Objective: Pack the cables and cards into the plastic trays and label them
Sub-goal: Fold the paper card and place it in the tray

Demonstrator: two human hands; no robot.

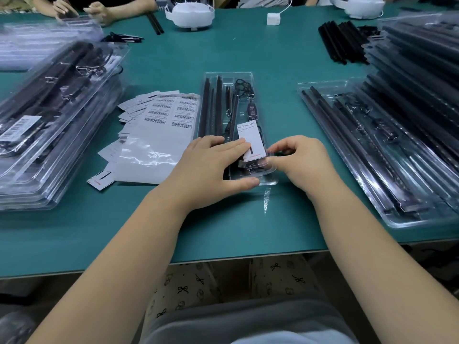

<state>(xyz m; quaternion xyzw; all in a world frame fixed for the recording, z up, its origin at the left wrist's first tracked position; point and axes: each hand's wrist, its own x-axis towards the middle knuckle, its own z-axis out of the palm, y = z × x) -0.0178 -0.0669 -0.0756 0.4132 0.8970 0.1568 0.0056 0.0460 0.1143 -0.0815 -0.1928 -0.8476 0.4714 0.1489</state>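
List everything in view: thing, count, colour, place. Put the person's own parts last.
Tray: one, clear, table centre, holding black bars and cable.
Card: one, white, in tray's near end.
Label sheet: one, white, barcoded, left of tray.
Loose cards: several, white, beside and under the sheet.
Left stack: clear packed trays, count unclear; top one barcoded.
Right stack: clear trays with black bars, count unclear.
Loose bars: several, black, far right.
White devices: two, far edge.
Table: one, teal.
Other hands: two, far left.
Left hand: on tray, fingers touching card.
Right hand: fingers at tray's right edge.
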